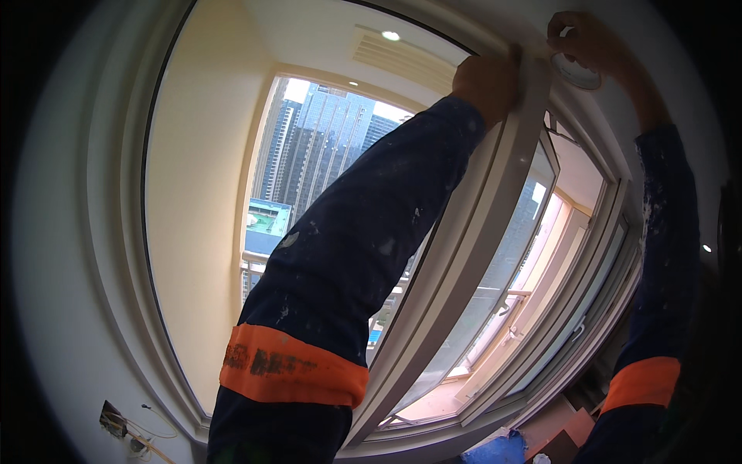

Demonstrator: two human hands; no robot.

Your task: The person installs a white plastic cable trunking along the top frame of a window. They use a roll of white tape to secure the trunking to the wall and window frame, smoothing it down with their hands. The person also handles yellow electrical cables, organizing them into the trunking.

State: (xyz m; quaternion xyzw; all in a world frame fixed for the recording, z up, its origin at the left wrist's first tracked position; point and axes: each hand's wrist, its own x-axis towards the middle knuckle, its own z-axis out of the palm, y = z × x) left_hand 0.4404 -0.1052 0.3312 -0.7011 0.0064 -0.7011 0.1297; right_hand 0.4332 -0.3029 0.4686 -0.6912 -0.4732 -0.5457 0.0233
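Note:
Both my arms, in dark blue sleeves with orange bands and pale smears, reach up. High beside the upper end of the window's upright post (495, 209) is my left hand (485, 83). It is at the post's edge, its fingers mostly hidden and dark, so I cannot tell what they hold. To its right, near the wall and ceiling, my right hand (593, 45) has its fingers curled and closed on a roll of tape (576, 74). The roll looks like a pale ring hanging just under the fingers.
An opened window sash (495, 286) with a handle stands right of the post. Beyond the large opening are a cream side wall (209, 193), a balcony railing and tall buildings (325, 131). Wires stick out of a wall box (114, 418) at lower left. A blue object (498, 448) lies below.

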